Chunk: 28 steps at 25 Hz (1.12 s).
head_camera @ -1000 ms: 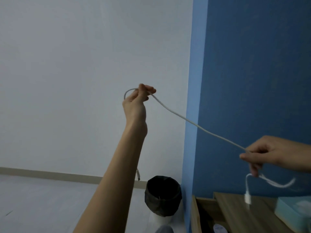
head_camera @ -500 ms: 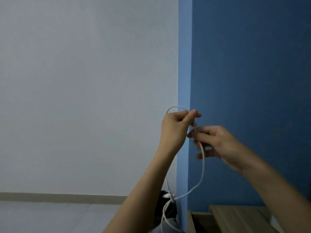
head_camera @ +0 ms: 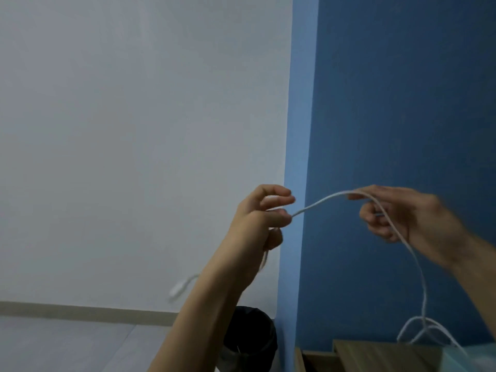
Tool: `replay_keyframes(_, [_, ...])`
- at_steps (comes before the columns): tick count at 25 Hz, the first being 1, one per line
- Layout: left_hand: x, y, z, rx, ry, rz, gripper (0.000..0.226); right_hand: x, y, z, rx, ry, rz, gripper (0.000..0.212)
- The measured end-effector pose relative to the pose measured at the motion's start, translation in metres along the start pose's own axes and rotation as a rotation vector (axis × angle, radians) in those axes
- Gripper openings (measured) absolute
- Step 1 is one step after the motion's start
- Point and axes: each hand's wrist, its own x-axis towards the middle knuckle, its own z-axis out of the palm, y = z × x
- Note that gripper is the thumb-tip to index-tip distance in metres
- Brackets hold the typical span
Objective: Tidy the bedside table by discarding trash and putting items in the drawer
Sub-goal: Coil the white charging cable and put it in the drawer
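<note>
A thin white charging cable (head_camera: 326,200) stretches between both raised hands in front of the wall. My left hand (head_camera: 261,216) pinches one part of it, and a plug end (head_camera: 178,289) dangles blurred to the left of that forearm. My right hand (head_camera: 405,214) holds the cable's arch; from there the cable drops and loops (head_camera: 421,331) just above the wooden bedside table (head_camera: 375,354). Only the table's top back corner shows at the bottom right.
A black-lined trash bin (head_camera: 252,336) stands on the floor left of the table, partly behind my left forearm. A light teal box (head_camera: 467,358) sits on the table's right side. The blue wall is behind the table, the white wall to the left.
My hands were spread wide, came together, and have now parted again, the right one moving right with the cable. A loop now hangs over the table and the plug end swings to the left.
</note>
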Motion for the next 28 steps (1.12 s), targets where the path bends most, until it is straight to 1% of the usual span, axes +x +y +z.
replay_keyframes(1, [0.006,-0.001,0.006,0.018,-0.022,-0.017,0.037,0.003,-0.002,0.002,-0.059,-0.073,0.018,0.062])
replay_keyframes(2, [0.011,-0.003,0.012,0.024,-0.046,-0.02,0.035,0.005,-0.004,0.005,-0.136,-0.114,0.028,0.071])
replay_keyframes(3, [0.014,-0.005,0.017,0.021,-0.063,-0.016,0.033,0.007,-0.005,0.007,-0.228,-0.141,0.033,0.074])
replay_keyframes(4, [0.017,-0.006,0.021,0.024,-0.07,-0.012,0.032,0.009,-0.006,0.01,-0.322,-0.165,0.029,0.067])
replay_keyframes(5, [0.02,-0.008,0.022,0.043,-0.069,-0.017,0.029,0.012,-0.008,0.013,-0.397,-0.18,0.009,0.053])
replay_keyframes(6, [0.022,-0.01,0.02,0.078,-0.084,-0.037,0.025,0.014,-0.009,0.015,-0.439,-0.168,-0.018,0.036])
replay_keyframes(7, [0.023,-0.012,0.016,0.127,-0.133,-0.076,0.021,0.018,-0.009,0.015,-0.453,-0.116,-0.053,0.025])
replay_keyframes(9, [0.02,-0.015,0.009,0.231,-0.33,-0.144,0.015,0.023,-0.01,0.013,-0.449,-0.013,-0.137,0.029])
replay_keyframes(10, [0.017,-0.018,0.007,0.252,-0.406,-0.152,0.02,0.024,-0.012,0.012,-0.439,-0.001,-0.163,0.03])
replay_keyframes(11, [0.017,-0.02,0.007,0.23,-0.425,-0.153,0.027,0.024,-0.013,0.014,-0.435,-0.021,-0.178,0.027])
replay_keyframes(13, [0.019,-0.022,0.006,0.122,-0.41,-0.139,0.032,0.021,-0.015,0.021,-0.476,-0.11,-0.221,0.025])
replay_keyframes(14, [0.02,-0.022,0.006,0.043,-0.444,-0.133,0.032,0.021,-0.015,0.024,-0.494,-0.127,-0.267,0.025])
replay_keyframes(15, [0.02,-0.022,0.006,-0.068,-0.53,-0.141,0.031,0.023,-0.015,0.026,-0.493,-0.105,-0.323,0.027])
replay_keyframes(17, [0.017,-0.021,0.008,-0.348,-0.81,-0.15,0.03,0.026,-0.015,0.027,-0.439,0.006,-0.425,0.038])
replay_keyframes(18, [0.013,-0.019,0.009,-0.452,-0.904,-0.157,0.031,0.028,-0.013,0.028,-0.415,0.065,-0.449,0.043])
replay_keyframes(19, [0.01,-0.017,0.01,-0.518,-0.959,-0.171,0.033,0.029,-0.011,0.029,-0.398,0.117,-0.462,0.047])
replay_keyframes(21, [0.007,-0.017,0.014,-0.58,-1.007,-0.179,0.034,0.032,-0.007,0.032,-0.365,0.192,-0.471,0.049])
replay_keyframes(23, [0.006,-0.017,0.016,-0.574,-1.017,-0.162,0.034,0.034,-0.004,0.035,-0.348,0.247,-0.481,0.043])
replay_keyframes(25, [0.006,-0.016,0.014,-0.557,-0.993,-0.143,0.034,0.034,-0.002,0.038,-0.356,0.276,-0.484,0.036])
replay_keyframes(27, [0.004,-0.014,0.013,-0.656,-1.004,-0.202,0.042,0.036,0.002,0.042,-0.36,0.307,-0.487,0.034])
replay_keyframes(28, [0.002,-0.014,0.015,-0.714,-1.01,-0.23,0.05,0.037,0.004,0.043,-0.314,0.322,-0.481,0.033])
